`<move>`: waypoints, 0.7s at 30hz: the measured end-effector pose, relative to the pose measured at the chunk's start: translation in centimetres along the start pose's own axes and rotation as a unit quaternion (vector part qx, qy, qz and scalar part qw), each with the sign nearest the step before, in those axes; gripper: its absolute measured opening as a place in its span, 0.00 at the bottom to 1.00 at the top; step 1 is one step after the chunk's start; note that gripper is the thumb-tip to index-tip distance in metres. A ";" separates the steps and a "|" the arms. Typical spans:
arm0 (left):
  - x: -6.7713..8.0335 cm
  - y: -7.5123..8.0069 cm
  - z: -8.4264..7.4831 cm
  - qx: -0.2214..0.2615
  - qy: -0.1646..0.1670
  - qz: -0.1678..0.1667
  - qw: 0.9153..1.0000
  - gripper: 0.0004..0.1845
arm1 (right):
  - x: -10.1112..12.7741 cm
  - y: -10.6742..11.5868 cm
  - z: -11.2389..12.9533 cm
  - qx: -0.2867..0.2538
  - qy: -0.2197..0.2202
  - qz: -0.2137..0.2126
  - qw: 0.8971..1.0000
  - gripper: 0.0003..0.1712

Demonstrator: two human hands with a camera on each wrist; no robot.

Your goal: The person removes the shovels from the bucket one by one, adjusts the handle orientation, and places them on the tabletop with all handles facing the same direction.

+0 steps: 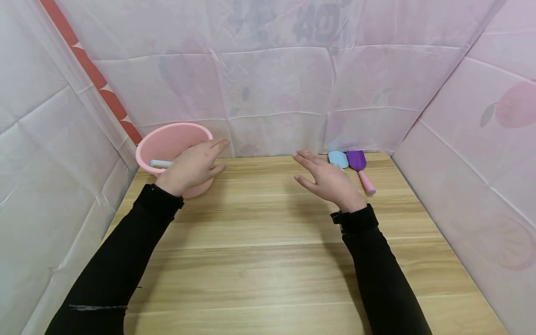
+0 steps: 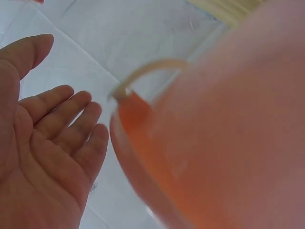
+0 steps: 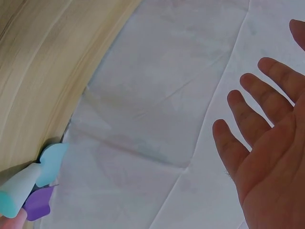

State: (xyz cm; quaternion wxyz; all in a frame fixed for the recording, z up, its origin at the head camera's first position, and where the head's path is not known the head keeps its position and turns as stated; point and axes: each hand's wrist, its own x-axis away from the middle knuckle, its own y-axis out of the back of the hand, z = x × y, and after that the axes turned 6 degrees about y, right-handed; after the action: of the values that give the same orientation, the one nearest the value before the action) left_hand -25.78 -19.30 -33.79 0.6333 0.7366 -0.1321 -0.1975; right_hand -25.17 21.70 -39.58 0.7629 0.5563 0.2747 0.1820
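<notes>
My left hand (image 1: 194, 163) is held out with its fingers extended, in front of a pink bucket (image 1: 147, 148) at the table's back left. It overlaps the bucket's right side in the head view. A handle with a pale blue grip (image 1: 160, 164) shows at the bucket's front. In the left wrist view, the left hand (image 2: 57, 124) has nothing in its palm and the bucket (image 2: 228, 119) looms beside it. My right hand (image 1: 328, 179), fingers spread and holding nothing, hovers just left of two small shovels: a light blue one (image 1: 338, 159) and a purple one (image 1: 357, 160) with a pink handle.
Both shovels lie at the back right of the wooden table (image 1: 259, 251). A pale printed cloth (image 1: 268, 88) hangs behind the table's back edge, and similar cloth rises along the left (image 1: 54, 186) and right (image 1: 473, 153) sides.
</notes>
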 end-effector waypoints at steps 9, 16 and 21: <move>0.0 1.7 2.0 -0.002 0.007 -0.020 1.000 0.16 | -0.1 -0.3 1.2 0.000 0.025 -0.007 1.000 0.40; 0.2 2.6 3.0 -0.002 -0.007 -0.014 1.000 0.15 | -0.3 -0.5 2.2 0.007 0.042 -0.003 0.999 0.41; 0.4 3.7 3.3 -0.024 -0.017 0.001 1.000 0.17 | -0.4 -0.7 2.9 0.006 0.057 0.004 0.998 0.41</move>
State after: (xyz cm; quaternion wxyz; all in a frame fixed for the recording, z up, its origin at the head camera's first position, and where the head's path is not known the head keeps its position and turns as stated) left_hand -26.70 -22.99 -30.64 0.6486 0.7175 -0.1391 -0.2125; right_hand -23.68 19.11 -39.54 0.7421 0.5505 0.3166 0.2145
